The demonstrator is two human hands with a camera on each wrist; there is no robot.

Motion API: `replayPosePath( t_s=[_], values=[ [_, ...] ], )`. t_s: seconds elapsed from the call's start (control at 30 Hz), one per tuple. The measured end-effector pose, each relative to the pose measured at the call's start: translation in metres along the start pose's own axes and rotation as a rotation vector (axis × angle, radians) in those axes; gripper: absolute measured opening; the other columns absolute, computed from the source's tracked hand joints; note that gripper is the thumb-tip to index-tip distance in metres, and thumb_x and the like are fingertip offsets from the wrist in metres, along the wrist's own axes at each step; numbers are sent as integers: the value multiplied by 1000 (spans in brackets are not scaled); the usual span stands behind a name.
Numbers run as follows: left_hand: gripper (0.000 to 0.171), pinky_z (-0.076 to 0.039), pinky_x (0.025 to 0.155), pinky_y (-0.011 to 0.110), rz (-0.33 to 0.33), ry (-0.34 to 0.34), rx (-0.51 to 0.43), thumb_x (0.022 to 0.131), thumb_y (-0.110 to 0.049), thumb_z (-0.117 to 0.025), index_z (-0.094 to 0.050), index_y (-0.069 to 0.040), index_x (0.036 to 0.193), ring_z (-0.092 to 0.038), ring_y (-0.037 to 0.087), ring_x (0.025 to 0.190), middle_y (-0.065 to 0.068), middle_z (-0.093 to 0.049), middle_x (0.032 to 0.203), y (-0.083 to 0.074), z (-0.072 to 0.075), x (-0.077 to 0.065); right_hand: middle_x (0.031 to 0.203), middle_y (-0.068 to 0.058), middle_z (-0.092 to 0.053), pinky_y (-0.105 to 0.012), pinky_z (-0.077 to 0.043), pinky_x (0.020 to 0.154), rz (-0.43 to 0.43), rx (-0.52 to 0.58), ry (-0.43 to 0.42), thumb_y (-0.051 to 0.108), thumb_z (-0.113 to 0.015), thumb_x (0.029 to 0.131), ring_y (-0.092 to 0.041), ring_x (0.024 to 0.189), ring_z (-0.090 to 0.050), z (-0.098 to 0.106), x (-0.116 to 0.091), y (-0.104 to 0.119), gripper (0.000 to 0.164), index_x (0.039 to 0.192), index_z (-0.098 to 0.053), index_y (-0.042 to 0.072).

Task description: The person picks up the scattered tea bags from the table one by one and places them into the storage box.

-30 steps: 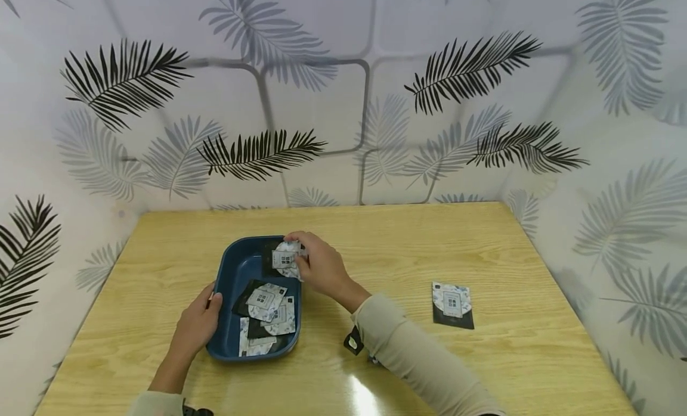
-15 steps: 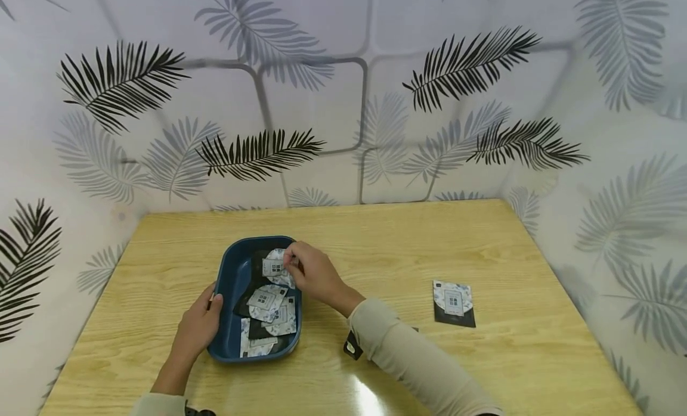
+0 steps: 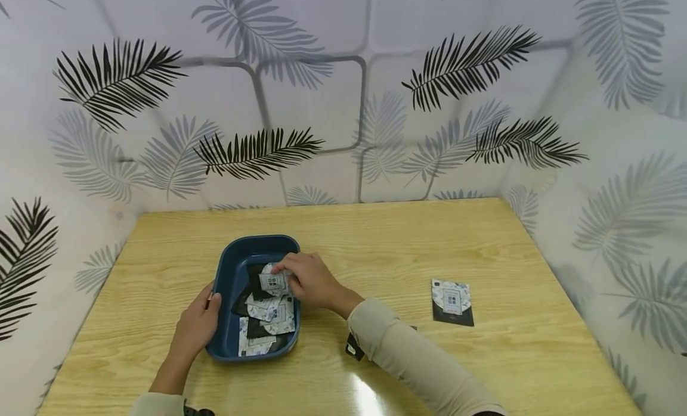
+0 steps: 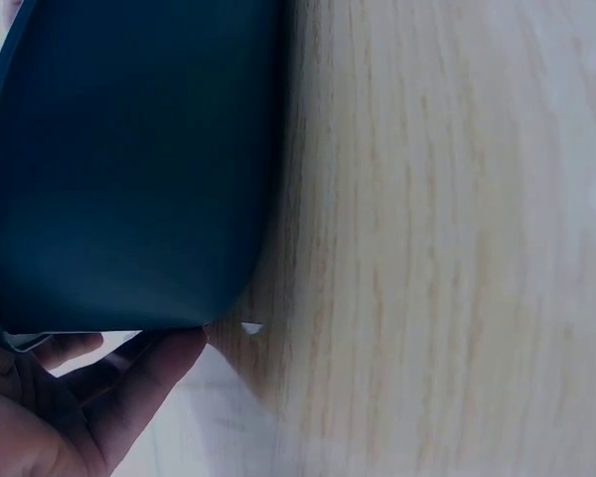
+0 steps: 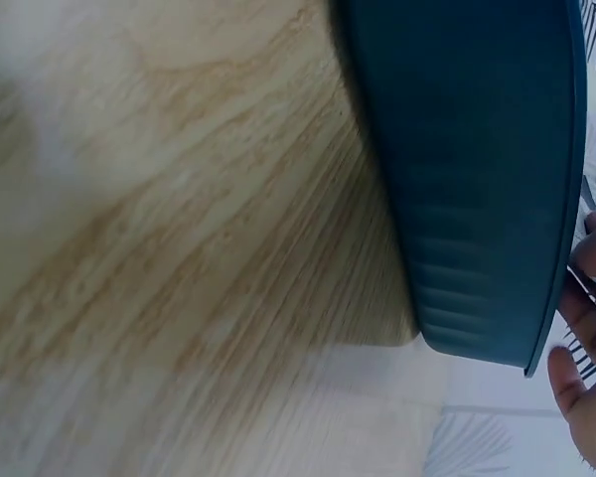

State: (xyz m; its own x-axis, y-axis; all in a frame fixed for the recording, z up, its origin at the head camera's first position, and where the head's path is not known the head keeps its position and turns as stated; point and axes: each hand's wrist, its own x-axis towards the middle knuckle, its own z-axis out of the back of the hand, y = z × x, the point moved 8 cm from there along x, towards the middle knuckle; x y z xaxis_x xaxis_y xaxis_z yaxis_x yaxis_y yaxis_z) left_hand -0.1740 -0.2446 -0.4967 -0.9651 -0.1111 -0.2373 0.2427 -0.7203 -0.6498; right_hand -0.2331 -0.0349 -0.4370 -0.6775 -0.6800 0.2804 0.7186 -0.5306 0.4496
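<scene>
A dark blue plastic tub (image 3: 229, 258) with rounded corners stands left of centre on the wooden table. My left hand (image 3: 197, 323) grips its left wall, thumb by the rim; the left wrist view shows the fingers (image 4: 144, 393) along the tub's outer side. Over the tub's right rim reaches my right hand (image 3: 313, 280), pinching the right edge of a flat black-and-white sachet (image 3: 263, 283) with a printed label. That sachet lies over several similar sachets (image 3: 281, 319) overlapping inside the tub. In the right wrist view, the right fingers (image 5: 591, 328) are partly cut off beyond the rim.
Another sachet (image 3: 452, 303) of the same kind lies flat on the table (image 3: 515, 356) to the right. A small black item (image 3: 353, 348) with a pale mark is partly hidden by the right sleeve (image 3: 413, 356). A leaf-patterned wall covering (image 3: 322, 118) rises behind the table.
My right hand has moved the pinched sachet from the tub's far right corner nearer to me, so it now overlaps the sachets in the middle. The left hand keeps its place on the tub.
</scene>
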Motion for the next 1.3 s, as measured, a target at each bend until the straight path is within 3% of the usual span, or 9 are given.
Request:
replayPosePath(
  t_s=[0.2, 0.33, 0.53, 0.7, 0.87, 1.03, 1.3],
  values=[
    [57, -43, 101, 64, -5, -4, -2, 110, -39, -26, -24, -9, 159, -52, 52, 128, 32, -50, 143, 0, 3, 1, 114, 9, -72, -48, -37, 102, -50, -64, 49, 4, -46, 99, -13, 112, -64, -8, 6, -1, 33, 112, -71, 22],
    [57, -42, 102, 65, -10, -7, 1, 110, -37, -27, -24, -8, 158, -52, 52, 128, 32, -51, 143, 0, 4, 2, 109, 12, -73, -45, -38, 101, -74, -119, 54, 6, -48, 100, -12, 107, -64, -12, 8, -2, 31, 106, -73, 24],
    [56, -43, 101, 64, -19, -10, 4, 110, -36, -28, -26, -8, 157, -54, 52, 126, 33, -52, 141, -2, 4, 2, 115, 2, -69, -43, -43, 98, -63, -25, -25, -1, -50, 95, -17, 109, -63, -12, 5, -7, 26, 99, -67, 18],
    [55, -43, 100, 64, -18, -11, -4, 110, -35, -28, -27, -8, 157, -54, 51, 125, 32, -53, 141, -1, 4, 1, 121, -8, -67, -46, -49, 101, -21, 57, -116, -4, -53, 93, -23, 116, -63, 1, 4, -11, 22, 96, -66, 14],
    [55, -44, 100, 64, -9, -9, -10, 110, -36, -28, -26, -9, 158, -55, 51, 125, 32, -53, 140, 0, 4, 3, 111, -3, -68, -39, -53, 92, -9, 67, -123, 2, -58, 94, -19, 104, -67, 17, 3, -12, 15, 95, -67, 14],
    [56, -43, 101, 64, -14, -5, 0, 110, -38, -27, -25, -9, 158, -53, 52, 127, 32, -52, 142, -1, 2, 5, 114, -2, -68, -42, -51, 90, -57, 76, -112, 3, -60, 94, -19, 94, -68, 31, -7, -22, 17, 107, -65, 14],
    [56, -42, 101, 64, -4, -2, 2, 110, -38, -26, -26, -10, 158, -52, 52, 128, 31, -51, 143, 0, 1, 1, 117, -2, -67, -36, -54, 77, -82, -50, -112, 6, -62, 93, -17, 87, -69, 54, -29, -42, 24, 116, -64, 14]
  ],
)
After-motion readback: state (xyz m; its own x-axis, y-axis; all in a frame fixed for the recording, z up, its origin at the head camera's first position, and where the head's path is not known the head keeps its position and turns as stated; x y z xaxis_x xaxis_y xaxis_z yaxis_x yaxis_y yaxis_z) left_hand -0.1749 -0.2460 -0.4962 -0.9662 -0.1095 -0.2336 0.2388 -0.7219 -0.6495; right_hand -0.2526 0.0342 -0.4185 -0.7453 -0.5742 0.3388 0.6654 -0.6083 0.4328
